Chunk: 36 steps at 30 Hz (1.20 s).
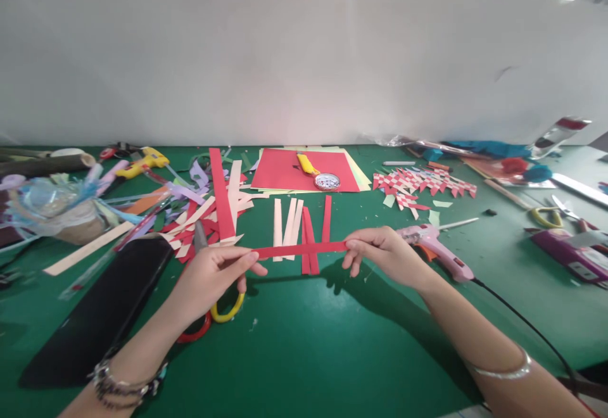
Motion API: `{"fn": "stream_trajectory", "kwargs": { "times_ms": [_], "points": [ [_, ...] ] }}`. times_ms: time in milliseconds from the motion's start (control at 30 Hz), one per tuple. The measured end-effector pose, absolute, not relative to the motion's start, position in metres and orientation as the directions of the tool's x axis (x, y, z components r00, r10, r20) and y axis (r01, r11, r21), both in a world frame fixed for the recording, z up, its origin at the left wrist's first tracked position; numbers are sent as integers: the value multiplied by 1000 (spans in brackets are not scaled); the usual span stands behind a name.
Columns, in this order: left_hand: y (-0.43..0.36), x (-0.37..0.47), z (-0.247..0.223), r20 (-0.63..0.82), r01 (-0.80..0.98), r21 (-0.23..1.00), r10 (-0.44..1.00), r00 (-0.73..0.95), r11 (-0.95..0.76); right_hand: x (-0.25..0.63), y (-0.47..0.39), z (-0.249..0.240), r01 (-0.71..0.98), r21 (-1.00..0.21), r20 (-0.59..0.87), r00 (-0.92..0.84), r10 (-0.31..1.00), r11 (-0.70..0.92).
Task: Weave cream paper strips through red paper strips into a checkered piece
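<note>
A red paper strip [301, 249] is stretched nearly level above the green table, one end in each hand. My left hand [223, 266] pinches its left end between thumb and fingers. At the other end, my right hand [380, 253] grips the strip the same way. Just beyond it lie several short cream strips [288, 228] and a few red strips [310, 240]. Scissors [228, 309] with red and yellow handles lie partly hidden beneath my left hand. A pink glue gun [441, 250] rests to the right of my right hand.
Red and yellow sheets [275, 171] lie at the back under a yellow cutter [308, 164]. Woven red-and-white paper pieces [422, 183] sit back right. Paper scraps, a black case [104, 310] and a yellow glue gun [142, 163] occupy the left. A purple device [570, 253] stands far right.
</note>
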<state>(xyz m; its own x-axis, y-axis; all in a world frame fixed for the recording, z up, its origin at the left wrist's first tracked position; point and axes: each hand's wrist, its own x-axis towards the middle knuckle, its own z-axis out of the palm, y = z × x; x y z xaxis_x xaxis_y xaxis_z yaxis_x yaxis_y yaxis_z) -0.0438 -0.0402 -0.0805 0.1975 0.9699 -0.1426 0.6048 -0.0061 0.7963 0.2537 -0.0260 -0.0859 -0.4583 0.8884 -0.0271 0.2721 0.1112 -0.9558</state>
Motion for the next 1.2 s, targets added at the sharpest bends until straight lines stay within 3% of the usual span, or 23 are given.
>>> {"fn": "stream_trajectory", "kwargs": {
  "times_ms": [133,300,433,633,833,1000,1067,1133,1200],
  "points": [
    [-39,-42,-76,-145,629,777,961,234,-35,252,-29,-83,337,-925,-28,-519,855,174],
    [-54,-26,-73,30,668,715,964,264,-205,238,-37,-77,385,-838,18,-689,724,387],
    [-73,-5,-72,-93,561,797,871,482,-225,219,-45,-61,377,-753,34,-796,604,539],
    [-84,8,-81,-214,395,918,805,554,-28,196,-42,-44,442,-601,55,-808,586,666],
    [-83,4,-90,-265,183,963,788,555,196,188,-26,-52,428,-616,122,-777,617,661],
    [-76,4,-94,-277,41,954,823,496,297,181,-3,-53,378,-723,99,-772,628,579],
    [-72,3,-95,-272,11,953,844,463,302,179,16,-57,522,-659,69,-674,735,541],
    [-70,2,-96,-267,-23,952,863,429,306,176,37,-65,755,-462,50,-502,864,465],
    [-68,1,-97,-262,-70,947,879,398,314,172,56,-77,838,-391,51,-393,918,380]
  ]
}}
